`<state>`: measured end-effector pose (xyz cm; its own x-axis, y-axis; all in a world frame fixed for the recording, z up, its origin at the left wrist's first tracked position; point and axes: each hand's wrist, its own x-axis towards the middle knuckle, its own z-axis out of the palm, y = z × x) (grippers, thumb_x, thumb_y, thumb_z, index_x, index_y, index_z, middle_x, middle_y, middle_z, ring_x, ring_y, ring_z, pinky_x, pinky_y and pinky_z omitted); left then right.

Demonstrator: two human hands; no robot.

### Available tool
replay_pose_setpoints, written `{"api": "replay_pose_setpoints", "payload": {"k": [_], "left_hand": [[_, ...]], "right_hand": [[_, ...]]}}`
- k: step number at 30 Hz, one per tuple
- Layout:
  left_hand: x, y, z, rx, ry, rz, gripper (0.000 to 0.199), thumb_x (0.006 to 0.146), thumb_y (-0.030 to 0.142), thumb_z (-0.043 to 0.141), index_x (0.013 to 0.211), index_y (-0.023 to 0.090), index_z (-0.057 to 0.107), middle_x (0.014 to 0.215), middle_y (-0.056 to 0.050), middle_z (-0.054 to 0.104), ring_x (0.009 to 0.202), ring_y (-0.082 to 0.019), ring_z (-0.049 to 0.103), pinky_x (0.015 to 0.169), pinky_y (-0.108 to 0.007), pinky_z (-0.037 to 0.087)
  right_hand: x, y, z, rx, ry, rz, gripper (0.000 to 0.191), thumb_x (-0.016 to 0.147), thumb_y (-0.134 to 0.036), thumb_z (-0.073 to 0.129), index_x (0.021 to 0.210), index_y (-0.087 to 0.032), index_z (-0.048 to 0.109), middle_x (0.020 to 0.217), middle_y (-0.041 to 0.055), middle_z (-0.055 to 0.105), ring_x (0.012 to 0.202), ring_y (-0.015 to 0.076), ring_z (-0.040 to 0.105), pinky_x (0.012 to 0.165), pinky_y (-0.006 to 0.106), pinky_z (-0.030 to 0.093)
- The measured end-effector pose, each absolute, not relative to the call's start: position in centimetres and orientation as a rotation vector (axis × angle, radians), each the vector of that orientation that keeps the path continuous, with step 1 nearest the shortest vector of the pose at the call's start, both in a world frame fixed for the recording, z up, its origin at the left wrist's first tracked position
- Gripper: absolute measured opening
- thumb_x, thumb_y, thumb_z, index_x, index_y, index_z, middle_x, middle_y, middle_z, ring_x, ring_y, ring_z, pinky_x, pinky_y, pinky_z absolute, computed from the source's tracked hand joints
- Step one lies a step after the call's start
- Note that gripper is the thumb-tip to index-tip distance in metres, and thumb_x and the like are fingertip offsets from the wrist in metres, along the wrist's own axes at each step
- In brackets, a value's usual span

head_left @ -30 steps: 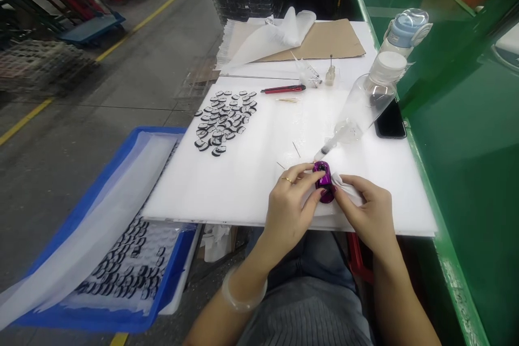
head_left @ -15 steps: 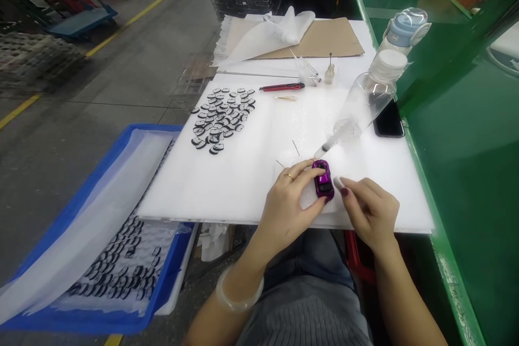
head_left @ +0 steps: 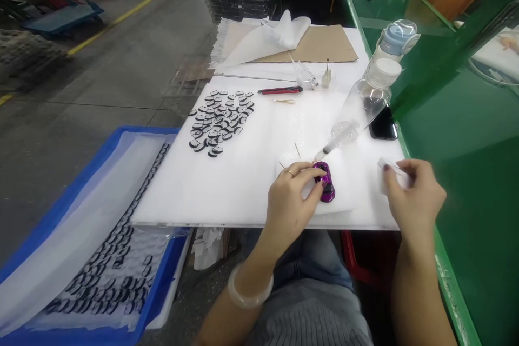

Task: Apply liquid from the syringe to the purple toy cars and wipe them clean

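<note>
Between the thumb and fingers of my left hand [head_left: 292, 194] is a small purple toy car [head_left: 327, 193], held low over a white sheet near the front of the white table [head_left: 182, 194]. My right hand [head_left: 417, 189] is off to the right, pinching a crumpled white cloth or tissue [head_left: 392, 174]; its exact kind is unclear. Just beyond the car lies a syringe [head_left: 327, 148] with its tip towards the car. Two thin sticks lie near my left fingers. Many small black-edged pieces [head_left: 219, 121] are spread over the table's left part.
A clear bottle [head_left: 367, 100], a blue-lidded bottle [head_left: 396, 40] and a phone [head_left: 384, 123] stand or lie at the right. Farther back are a red cutter [head_left: 279, 90], toothpicks [head_left: 286, 101] and cardboard [head_left: 332, 46]. A blue tray [head_left: 162, 286] of pieces sits lower left.
My right hand has moved right, away from the car, and the white cloth or tissue now shows more fully in it. My left hand stays on the car, its thumb shifted up.
</note>
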<state>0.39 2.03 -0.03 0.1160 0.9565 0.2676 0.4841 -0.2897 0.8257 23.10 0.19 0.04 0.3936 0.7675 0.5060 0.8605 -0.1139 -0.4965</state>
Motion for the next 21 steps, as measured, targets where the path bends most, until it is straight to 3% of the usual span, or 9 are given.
{"api": "replay_pose_setpoints", "payload": {"k": [3,8,11,14,18,21], "left_hand": [[0.7,2.1,-0.2,1.842,1.431,1.127,0.019,0.083,0.011,0.067,0.095,0.023,0.075,0.104,-0.004,0.073,0.092,-0.022,0.068,0.083,-0.043,0.059],[0.5,1.6,-0.5,1.876,1.381,1.185,0.031,0.093,0.011,0.050,0.117,0.023,0.067,0.116,-0.006,0.072,0.107,-0.022,0.067,0.091,-0.042,0.057],[0.4,1.3,-0.9,1.914,1.432,1.230,0.028,0.094,0.016,0.049,0.118,0.019,0.063,0.111,-0.008,0.073,0.103,-0.024,0.069,0.086,-0.041,0.060],[0.4,1.2,-1.4,2.029,1.453,1.271,0.019,0.091,0.018,0.053,0.106,0.019,0.066,0.102,-0.008,0.075,0.095,-0.025,0.070,0.078,-0.041,0.061],[0.7,1.1,-1.8,2.128,1.459,1.300,0.013,0.087,0.019,0.058,0.095,0.020,0.069,0.101,-0.008,0.074,0.093,-0.027,0.070,0.071,-0.041,0.063],[0.8,1.0,-2.0,2.164,1.458,1.283,0.014,0.086,0.018,0.059,0.095,0.021,0.070,0.102,-0.009,0.074,0.092,-0.027,0.070,0.070,-0.040,0.063]], "right_hand": [[22.2,0.6,0.0,-1.927,-1.506,-0.232,0.028,0.084,-0.042,0.062,0.099,-0.019,0.067,0.105,0.0127,0.068,0.098,0.0320,0.060,0.086,0.048,0.045],[14.1,-0.2,-0.3,-1.654,-1.765,0.051,0.045,0.086,-0.040,0.062,0.124,-0.016,0.056,0.099,0.0114,0.070,0.087,0.0272,0.064,0.076,0.043,0.052],[13.8,0.5,-0.5,-1.675,-1.735,0.098,0.046,0.084,-0.031,0.059,0.128,-0.018,0.055,0.101,0.0092,0.072,0.086,0.0256,0.065,0.076,0.041,0.053],[20.8,0.6,-1.0,-1.852,-1.415,0.161,0.047,0.081,-0.036,0.058,0.125,-0.022,0.057,0.106,0.0071,0.073,0.087,0.0250,0.068,0.079,0.041,0.055],[33.9,-1.5,-1.9,-2.622,-0.956,0.081,0.061,0.080,-0.042,0.056,0.136,-0.018,0.053,0.115,0.0149,0.071,0.099,0.0390,0.067,0.083,0.052,0.053],[38.0,-0.9,-2.0,-2.848,-1.103,0.126,0.060,0.086,-0.040,0.045,0.136,-0.009,0.057,0.132,0.0223,0.062,0.115,0.0479,0.058,0.086,0.058,0.051]]}}
